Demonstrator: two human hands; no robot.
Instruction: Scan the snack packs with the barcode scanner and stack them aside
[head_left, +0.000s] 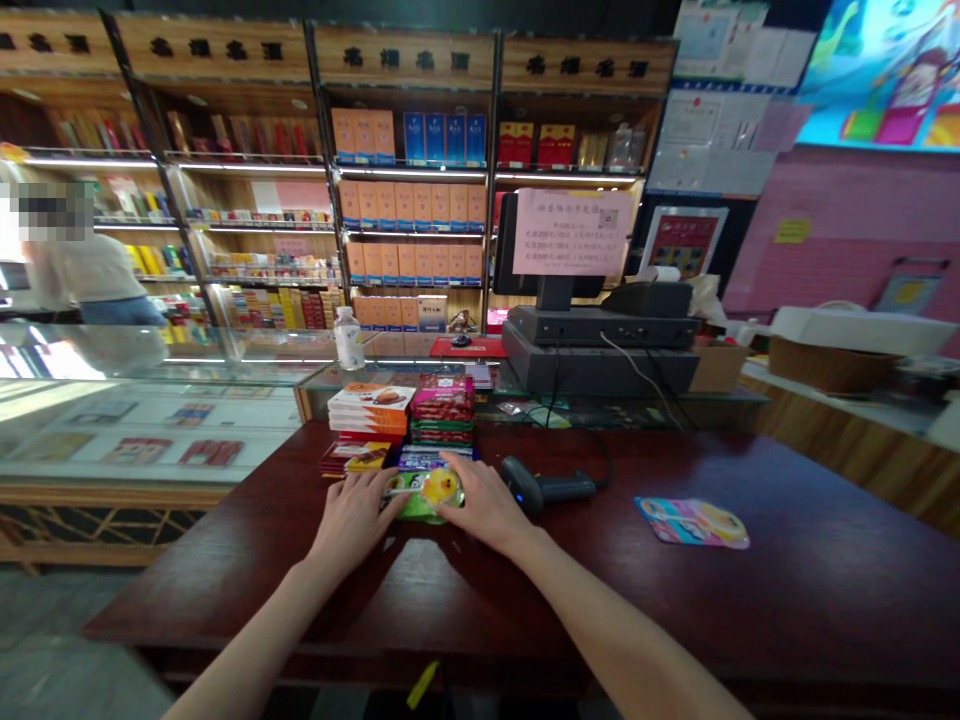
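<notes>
On the dark red counter (420, 600), a green packet (412, 500) with a yellow duck picture lies between my two hands. My left hand (356, 515) holds its left end, fingers curled over it. My right hand (484, 500) grips the right end, thumb at the near edge. Right behind are stacks of packets: white and orange boxes (369, 408), dark red packets (442, 397), and yellow and red packets (367, 457). Blue and purple packets (427, 457) lie just beyond my fingers, partly hidden.
A black barcode scanner (551, 487) lies right of my right hand. A pink and blue packet (691, 522) rests farther right. Behind stand a monitor (555, 245), a bottle (349, 338) and a mouse (460, 341). A person (90, 270) stands at the far left.
</notes>
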